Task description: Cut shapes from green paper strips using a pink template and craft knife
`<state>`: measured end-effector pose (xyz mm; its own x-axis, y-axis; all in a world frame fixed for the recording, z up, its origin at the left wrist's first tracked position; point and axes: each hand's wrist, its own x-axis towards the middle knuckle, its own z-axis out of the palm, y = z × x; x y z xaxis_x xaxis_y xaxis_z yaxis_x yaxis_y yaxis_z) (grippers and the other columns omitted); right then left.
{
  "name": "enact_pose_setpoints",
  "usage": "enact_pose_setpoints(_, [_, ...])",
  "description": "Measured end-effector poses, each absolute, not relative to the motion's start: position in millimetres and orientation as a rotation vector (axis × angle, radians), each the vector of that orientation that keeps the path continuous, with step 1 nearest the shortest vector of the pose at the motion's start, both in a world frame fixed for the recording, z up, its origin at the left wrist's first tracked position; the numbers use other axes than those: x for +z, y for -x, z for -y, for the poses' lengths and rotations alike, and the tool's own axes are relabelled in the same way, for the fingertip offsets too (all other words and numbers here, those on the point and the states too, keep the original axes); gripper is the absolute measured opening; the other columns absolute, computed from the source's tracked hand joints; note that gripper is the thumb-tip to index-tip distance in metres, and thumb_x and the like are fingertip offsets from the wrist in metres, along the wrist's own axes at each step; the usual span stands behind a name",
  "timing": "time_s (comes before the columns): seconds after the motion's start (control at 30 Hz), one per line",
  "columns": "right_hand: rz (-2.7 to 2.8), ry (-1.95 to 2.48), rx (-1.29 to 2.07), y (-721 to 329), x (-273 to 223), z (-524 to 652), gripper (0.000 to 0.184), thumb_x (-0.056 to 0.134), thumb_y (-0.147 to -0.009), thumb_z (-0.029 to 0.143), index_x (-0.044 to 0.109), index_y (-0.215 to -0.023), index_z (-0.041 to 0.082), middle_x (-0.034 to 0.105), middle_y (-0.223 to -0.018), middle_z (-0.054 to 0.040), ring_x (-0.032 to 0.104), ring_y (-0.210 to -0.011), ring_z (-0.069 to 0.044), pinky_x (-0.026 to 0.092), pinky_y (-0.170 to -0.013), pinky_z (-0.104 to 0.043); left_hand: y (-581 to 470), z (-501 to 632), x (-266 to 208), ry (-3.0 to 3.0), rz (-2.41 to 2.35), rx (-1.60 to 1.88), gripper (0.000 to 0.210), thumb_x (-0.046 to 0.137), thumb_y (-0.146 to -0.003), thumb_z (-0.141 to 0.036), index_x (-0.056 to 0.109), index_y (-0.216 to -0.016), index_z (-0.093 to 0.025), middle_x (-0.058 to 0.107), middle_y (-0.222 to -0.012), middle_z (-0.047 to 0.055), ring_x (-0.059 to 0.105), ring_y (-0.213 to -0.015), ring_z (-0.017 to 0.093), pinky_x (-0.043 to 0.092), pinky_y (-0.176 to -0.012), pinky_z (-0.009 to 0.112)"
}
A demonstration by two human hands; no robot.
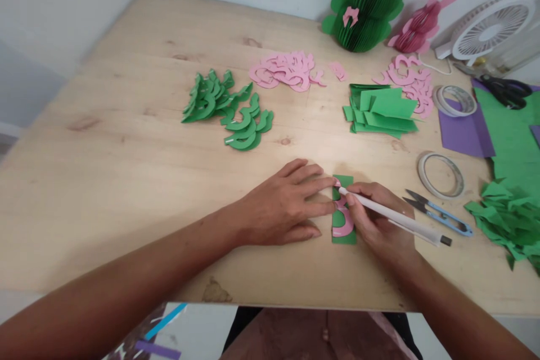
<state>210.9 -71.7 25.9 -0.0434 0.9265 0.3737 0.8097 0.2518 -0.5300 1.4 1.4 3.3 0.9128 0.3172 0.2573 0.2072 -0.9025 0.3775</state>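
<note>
Flat on the table, a strip of green paper lies with a pink paper cutout of curved outline on top of it. My left hand rests with fingers spread, two fingertips pressing on the cutout and the strip's left edge. In my right hand is a white pen, its tip at the upper part of the pink cutout. The pen slants down to the left, its dark end toward the lower right. My right fingers partly cover the strip's right side.
Behind my hands lie green cutouts, pink cutouts and folded green papers. To the right are blue thread snips, a tape roll, green scraps and black scissors. Paper rabbits and a white fan stand at the back.
</note>
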Motion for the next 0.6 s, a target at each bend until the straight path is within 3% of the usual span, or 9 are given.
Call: enact_pose_setpoints(0.6, [1.898, 1.538, 0.172, -211.6, 25.7, 71.8, 0.005, 0.06, -0.089, 0.018, 0.064, -0.086, 0.02, 0.071, -0.071, 0.0011, 0.063, -0.057, -0.011, 0.05, -0.054, -0.022, -1.0, -3.0, 2.2, -2.736, -0.365, 0.463, 0.041, 0.06, -0.092, -0.043, 0.058, -0.13, -0.027, 0.049, -0.146, 0.011, 0.043, -0.13, 0.031, 0.029, -0.114, 0.053])
